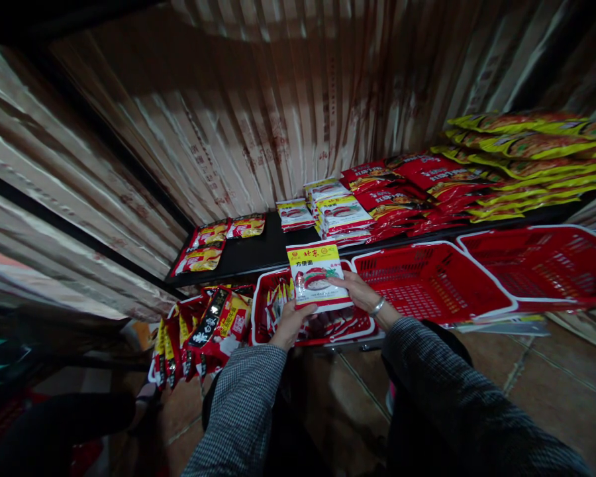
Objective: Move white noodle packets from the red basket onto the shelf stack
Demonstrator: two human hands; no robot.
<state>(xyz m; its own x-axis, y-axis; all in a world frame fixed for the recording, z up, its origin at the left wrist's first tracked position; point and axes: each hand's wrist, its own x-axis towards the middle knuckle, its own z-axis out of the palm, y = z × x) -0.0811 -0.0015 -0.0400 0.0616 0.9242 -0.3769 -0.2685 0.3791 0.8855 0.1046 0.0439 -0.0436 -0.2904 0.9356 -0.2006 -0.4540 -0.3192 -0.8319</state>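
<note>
A yellow, white and red packet of instant noodles [318,273] is held between both of my hands, its printed front facing up. My left hand [293,323] grips its lower left corner. On the right edge, my right hand [358,291] holds it with the thumb on the front. Below the packet stands a red basket [256,318] with a white rim, holding more noodle packets of the same kind. On the black shelf behind are stacked matching packets [344,215] and a single smaller pile [295,215].
Red packets [397,192] and yellow packets [531,165] fill the shelf's right side. Several red-yellow packets [203,245] lie at its left end. Red baskets [427,281] line the front; another is crammed with red bags [218,324]. Another person's leg [64,424] is at lower left.
</note>
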